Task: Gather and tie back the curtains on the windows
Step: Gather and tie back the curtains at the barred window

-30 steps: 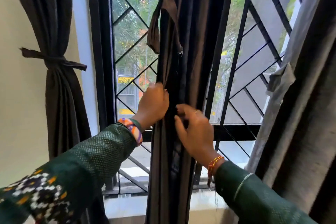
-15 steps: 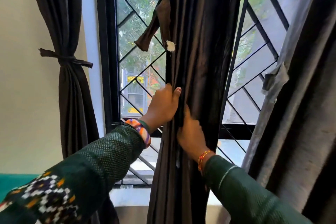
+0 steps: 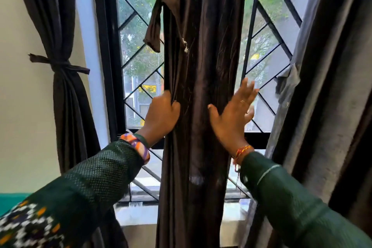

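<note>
Behind middle curtain [image 3: 203, 90], left hand [image 3: 163, 115] fingertips hidden; right hand [image 3: 231, 115] blurred.

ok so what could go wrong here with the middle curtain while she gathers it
1. Only the left hand grips the middle curtain; the right hand is open at its far edge, so folds there may spread out again.
2. The tie strap hangs loose well above both hands, so reaching for it could mean letting go of the bundle.
3. The strap's frayed end looks weak and might tear if pulled hard.

Left grip [image 3: 164, 113] clenched, right grip [image 3: 233, 115] splayed
</note>
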Demonstrator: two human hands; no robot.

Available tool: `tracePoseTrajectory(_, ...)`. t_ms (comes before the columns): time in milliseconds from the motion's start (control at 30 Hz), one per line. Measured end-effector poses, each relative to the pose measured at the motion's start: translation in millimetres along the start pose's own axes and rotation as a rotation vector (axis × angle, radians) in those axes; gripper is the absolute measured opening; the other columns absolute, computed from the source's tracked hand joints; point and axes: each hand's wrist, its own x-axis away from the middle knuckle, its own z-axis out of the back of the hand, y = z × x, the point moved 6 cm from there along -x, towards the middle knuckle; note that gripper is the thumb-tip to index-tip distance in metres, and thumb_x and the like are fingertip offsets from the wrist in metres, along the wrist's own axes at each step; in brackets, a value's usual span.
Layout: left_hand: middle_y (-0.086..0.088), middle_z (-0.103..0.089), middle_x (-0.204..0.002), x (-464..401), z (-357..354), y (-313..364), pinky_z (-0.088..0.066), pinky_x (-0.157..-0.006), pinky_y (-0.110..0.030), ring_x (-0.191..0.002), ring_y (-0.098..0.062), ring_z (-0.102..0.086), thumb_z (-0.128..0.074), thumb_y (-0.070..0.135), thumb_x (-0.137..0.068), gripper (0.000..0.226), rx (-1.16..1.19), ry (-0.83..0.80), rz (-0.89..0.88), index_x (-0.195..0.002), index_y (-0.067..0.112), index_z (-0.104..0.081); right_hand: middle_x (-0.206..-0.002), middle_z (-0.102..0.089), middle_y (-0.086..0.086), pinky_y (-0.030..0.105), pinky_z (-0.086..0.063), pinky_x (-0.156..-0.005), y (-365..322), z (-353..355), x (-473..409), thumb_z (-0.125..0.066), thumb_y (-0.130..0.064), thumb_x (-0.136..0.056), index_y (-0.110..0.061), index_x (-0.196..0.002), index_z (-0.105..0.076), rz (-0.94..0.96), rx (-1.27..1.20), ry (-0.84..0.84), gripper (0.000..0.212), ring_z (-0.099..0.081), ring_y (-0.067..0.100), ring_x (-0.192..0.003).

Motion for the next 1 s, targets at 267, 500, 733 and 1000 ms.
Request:
tracePoseTrajectory(267, -0.027, -0.060, -0.079, 2.6, 2.2, 2.4, -0.041, -0.059, -0.036, -0.071, -0.038, -0.057, -0.047, 0.005, -0.088, 0.016, 0.023, -0.013, -0.029, -0.084, -0.009, -0.052, -0.107, -0.069, 0.013, 0.025, -0.049, -0.083, 29.9, -26.8, -29.6, -0.064, -0.008, -0.081, -0.006, -0.111, -0.066, -0.185, -0.224, -0.335, 0.030, -0.064, 0.028, -0.102)
tracePoseTrajectory(500, -0.023, -0.058, -0.080, 2.7, -3.3, 6.9, -0.027, -0.055, -0.025, -0.074, -0.036, -0.057, -0.046, 0.011, -0.093, 0.017, 0.011, -0.016, -0.054, -0.085, -0.004, -0.050, -0.090, -0.066, 0.020, 0.037, -0.049, -0.068, -13.5, -36.4, 24.7, -0.042, 0.001, -0.086, -0.017, -0.150, -0.020, 0.095, -0.007, -0.331, 0.070, -0.063, 0.037, -0.086)
tracePoseTrajectory(733, -0.023, -0.062, -0.085, 8.4, -9.8, 15.3, -0.033, -0.058, -0.027, -0.074, -0.036, -0.059, -0.042, 0.020, -0.097, 0.024, 0.081, 0.019, -0.116, -0.097, -0.003, -0.051, -0.129, -0.052, 0.023, 0.037, -0.042, -0.066, -24.7, -70.7, 76.7, -0.042, -0.001, -0.089, -0.039, -0.123, 0.047, 0.154, -0.036, -0.495, 0.103, -0.063, 0.036, -0.090)
tracePoseTrajectory(1000, -0.007, -0.063, -0.073, 15.8, -17.0, 16.4, -0.047, -0.051, -0.018, -0.059, -0.018, -0.059, -0.042, 0.041, -0.093, 0.051, 0.176, -0.051, -0.172, -0.130, 0.006, -0.039, -0.145, -0.039, 0.019, 0.042, -0.054, -0.074, -11.9, -90.6, 119.2, -0.037, 0.006, -0.086, -0.037, -0.110, 0.059, 0.156, 0.011, -0.608, 0.108, -0.066, 0.030, -0.085)
